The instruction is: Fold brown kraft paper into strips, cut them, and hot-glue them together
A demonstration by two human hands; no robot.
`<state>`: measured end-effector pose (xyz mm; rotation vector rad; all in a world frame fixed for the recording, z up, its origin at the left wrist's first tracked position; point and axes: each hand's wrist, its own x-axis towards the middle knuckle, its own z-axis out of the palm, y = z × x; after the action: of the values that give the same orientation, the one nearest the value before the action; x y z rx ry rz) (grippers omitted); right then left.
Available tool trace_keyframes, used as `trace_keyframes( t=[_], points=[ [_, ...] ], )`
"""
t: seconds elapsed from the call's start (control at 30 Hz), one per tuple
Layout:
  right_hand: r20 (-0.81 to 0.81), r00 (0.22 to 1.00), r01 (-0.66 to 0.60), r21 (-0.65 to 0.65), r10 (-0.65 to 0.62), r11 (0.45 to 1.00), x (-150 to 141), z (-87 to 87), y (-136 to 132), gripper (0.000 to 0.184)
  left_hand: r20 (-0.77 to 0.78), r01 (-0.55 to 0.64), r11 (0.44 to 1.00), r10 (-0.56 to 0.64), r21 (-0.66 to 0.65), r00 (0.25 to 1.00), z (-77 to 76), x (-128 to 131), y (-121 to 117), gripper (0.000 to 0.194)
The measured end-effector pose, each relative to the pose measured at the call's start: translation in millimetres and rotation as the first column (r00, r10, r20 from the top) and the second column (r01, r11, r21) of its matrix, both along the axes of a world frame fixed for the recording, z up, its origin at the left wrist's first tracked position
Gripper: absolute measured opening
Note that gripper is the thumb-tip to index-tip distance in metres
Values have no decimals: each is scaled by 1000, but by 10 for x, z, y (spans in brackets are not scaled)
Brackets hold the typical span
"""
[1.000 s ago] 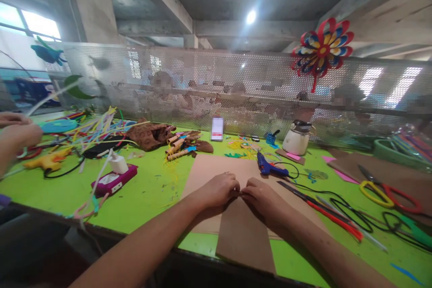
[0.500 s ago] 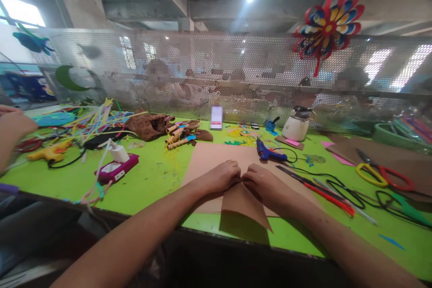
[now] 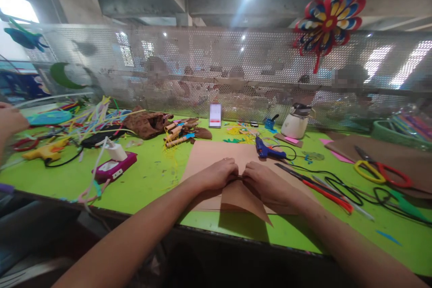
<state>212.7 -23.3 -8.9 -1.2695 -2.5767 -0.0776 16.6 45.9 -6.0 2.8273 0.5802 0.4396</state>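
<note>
My left hand (image 3: 225, 173) and my right hand (image 3: 259, 179) meet over the middle of the bench, fingers pinched along the far edge of a small sheet of brown paper (image 3: 243, 200). That edge looks rolled or folded between the fingertips, and its near corner hangs past the larger paper underneath. The larger sheet of brown paper (image 3: 202, 155) lies flat on the green table (image 3: 151, 200). Just beyond my right hand lies a blue glue gun (image 3: 268, 149). A cutter with a red handle (image 3: 329, 195) rests to the right of that hand.
Scissors (image 3: 369, 171), a black cord (image 3: 344, 186) and brown sheets (image 3: 401, 157) lie on the right. A white jug (image 3: 296, 123) and a phone (image 3: 215, 115) stand at the back. Leftward are a purple power strip (image 3: 114, 167), a yellow glue gun (image 3: 47, 150) and another person's hand (image 3: 11, 121).
My hands have parted slightly along the paper's edge, so more of the rolled strip shows between them. At the left, the other person's hand has shifted outward, with a pale strip now showing beside it.
</note>
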Motion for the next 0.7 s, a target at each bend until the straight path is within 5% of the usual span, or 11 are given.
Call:
trace_keyframes(
  t=[0.37, 0.7],
  points=[
    [-87, 989, 109, -143, -122, 984, 131, 67, -79, 14, -90, -70, 997, 68, -23, 994, 142, -73, -92, 19],
    [-92, 983, 158, -25, -160, 987, -7, -78, 0, 16, -54, -80, 990, 87, 116, 995, 12, 55, -74, 14]
  ],
)
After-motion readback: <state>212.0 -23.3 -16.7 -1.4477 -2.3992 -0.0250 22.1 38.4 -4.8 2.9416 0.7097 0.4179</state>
